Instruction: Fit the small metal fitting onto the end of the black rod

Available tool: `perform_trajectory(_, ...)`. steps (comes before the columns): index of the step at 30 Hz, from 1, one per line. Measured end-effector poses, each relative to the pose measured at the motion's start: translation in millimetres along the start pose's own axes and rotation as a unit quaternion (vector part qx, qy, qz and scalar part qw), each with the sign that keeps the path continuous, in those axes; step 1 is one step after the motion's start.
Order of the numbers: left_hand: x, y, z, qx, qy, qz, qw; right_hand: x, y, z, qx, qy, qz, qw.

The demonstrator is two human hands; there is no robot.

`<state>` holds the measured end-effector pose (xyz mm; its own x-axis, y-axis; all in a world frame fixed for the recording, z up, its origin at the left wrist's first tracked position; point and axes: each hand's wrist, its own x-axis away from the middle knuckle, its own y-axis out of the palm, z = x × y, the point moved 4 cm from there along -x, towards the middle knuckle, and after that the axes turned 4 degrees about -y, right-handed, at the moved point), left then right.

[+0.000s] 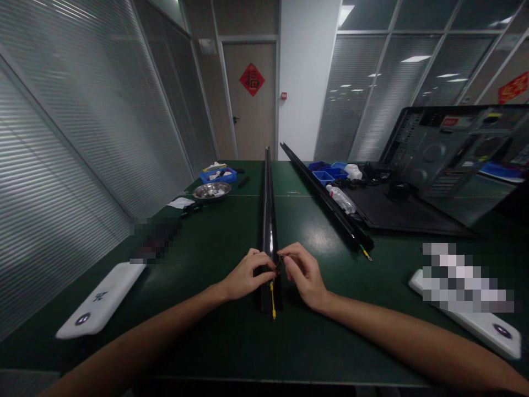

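A long black rail (pixel 269 215) lies lengthwise down the table, its near end between my hands. From that end runs a short yellow wire (pixel 273 300) with a ring terminal at its tip. My left hand (pixel 250 274) rests over the rail from the left, thumb and fingertips pinched together close above the wire; whatever they grip is hidden. On the right side, my right hand (pixel 303 273) pinches a small dark metal piece (pixel 280 261) between thumb and index finger, just over the rail. Its exact kind is too small to tell.
A second black rail (pixel 326 201) with a green-yellow wire (pixel 365 252) lies to the right. Beyond it are a plastic bottle (pixel 341 199), blue bins (pixel 323 177) and an open computer case (pixel 433 149). A metal bowl (pixel 211 191) and blue tray (pixel 219 176) sit back left.
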<state>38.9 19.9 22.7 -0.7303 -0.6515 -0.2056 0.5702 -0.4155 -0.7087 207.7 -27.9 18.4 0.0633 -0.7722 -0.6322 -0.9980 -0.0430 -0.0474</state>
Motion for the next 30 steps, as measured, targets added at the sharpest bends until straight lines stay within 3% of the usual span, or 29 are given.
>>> perform_trajectory(30, 0.2, 0.3, -3.8, 0.007, 0.005, -0.008, 1.0, 0.1, -0.3, -0.7, 0.037, -0.01, -0.001, 0.999)
